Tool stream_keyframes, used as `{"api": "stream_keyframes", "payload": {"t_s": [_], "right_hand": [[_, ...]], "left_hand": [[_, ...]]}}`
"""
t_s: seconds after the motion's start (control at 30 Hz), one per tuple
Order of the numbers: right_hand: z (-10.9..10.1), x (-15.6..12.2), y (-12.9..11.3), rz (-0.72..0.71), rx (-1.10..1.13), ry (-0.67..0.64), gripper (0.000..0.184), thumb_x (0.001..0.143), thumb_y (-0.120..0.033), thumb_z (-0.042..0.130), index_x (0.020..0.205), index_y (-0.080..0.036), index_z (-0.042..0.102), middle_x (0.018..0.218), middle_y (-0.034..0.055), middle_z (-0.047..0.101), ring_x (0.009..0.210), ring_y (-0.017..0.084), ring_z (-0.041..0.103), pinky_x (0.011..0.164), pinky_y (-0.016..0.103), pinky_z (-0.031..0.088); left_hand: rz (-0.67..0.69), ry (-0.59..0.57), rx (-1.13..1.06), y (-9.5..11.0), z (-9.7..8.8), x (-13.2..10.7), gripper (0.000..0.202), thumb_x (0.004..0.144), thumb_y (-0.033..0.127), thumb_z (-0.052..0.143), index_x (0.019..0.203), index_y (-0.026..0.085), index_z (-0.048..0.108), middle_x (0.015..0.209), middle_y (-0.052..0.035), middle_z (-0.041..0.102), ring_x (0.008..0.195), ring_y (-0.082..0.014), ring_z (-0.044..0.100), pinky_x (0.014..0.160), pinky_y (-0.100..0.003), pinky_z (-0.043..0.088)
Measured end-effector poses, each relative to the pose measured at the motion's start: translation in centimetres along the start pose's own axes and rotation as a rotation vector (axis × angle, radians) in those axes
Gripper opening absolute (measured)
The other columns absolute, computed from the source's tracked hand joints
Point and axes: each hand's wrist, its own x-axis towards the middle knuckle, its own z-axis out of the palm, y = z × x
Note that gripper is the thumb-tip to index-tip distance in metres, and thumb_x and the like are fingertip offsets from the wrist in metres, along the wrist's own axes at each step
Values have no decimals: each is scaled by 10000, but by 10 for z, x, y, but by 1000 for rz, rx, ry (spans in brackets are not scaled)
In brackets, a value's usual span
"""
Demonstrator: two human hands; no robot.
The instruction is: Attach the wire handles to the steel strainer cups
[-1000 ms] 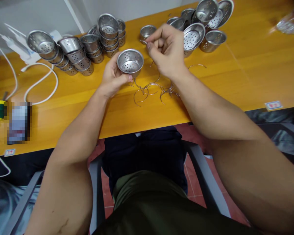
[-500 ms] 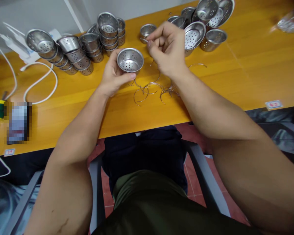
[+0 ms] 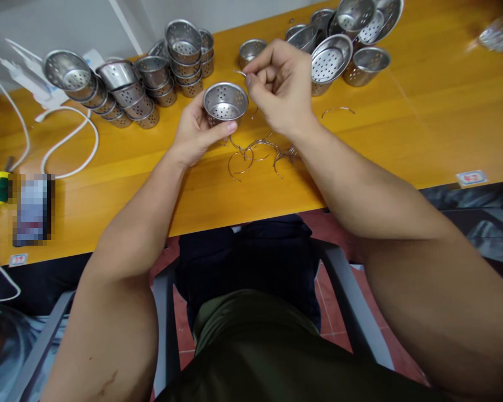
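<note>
Perforated metal cup (image 3: 225,104), mouth up; wire (image 3: 238,72) nearby.

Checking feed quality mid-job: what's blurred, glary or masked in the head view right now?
Head view, left: a phone-like item is pixelated; head view, upper right: crumpled clear plastic looks blurred, and the corner darkens; head view, centre: highlights glint on the cup in the left hand, while the thin metal piece in the right hand is too small for fine detail.

This looks like a workshop: stacked perforated cups (image 3: 136,100), loose wires (image 3: 251,149), a long table (image 3: 436,117) (with number labels (image 3: 472,178)).
</note>
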Motion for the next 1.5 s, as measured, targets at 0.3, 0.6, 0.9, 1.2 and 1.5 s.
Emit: {"api": "stream_keyframes", "payload": {"t_s": [0.3,0.6,0.9,1.2,1.5], "right_hand": [[-6,1,10,-43,58,-171,240,901,-501,939,849,-339,770,685,-2,589,558,209,408,561,405,343],[-6,1,12,86,7,-186,366,768,-677,1053,839,-465,763,660,-10,650,638,293,487,559,487,414],[3,0,8,59,-2,-114,318,782,-615,978,855,-423,736,604,-8,531,554,271,419,563,466,357],[14,-7,-1,51,72,-140,274,829,-530,944,779,-388,716,696,16,625,569,266,473,556,481,381],[12,-9,-3,102,19,-178,268,921,-564,895,820,-411,700,754,18,716,702,302,552,566,483,424]], "left_hand": [[68,78,115,2,4,3,822,525,473,1260,1206,419,804,1327,-31,837,1369,-421,750,1167,-562,686],[45,48,130,-3,7,4,899,516,565,1284,1225,367,768,1282,-67,802,1342,-420,745,1167,-542,656],[52,51,149,0,7,2,906,531,532,1273,1272,367,779,1312,-79,792,1336,-427,736,1143,-521,653],[163,75,322,-7,8,-7,676,771,758,1148,1196,336,834,1034,-41,729,909,-312,709,804,-445,597],[180,68,456,-5,8,-8,844,689,902,1132,1193,311,802,1044,-65,757,920,-339,747,809,-485,633]]}}
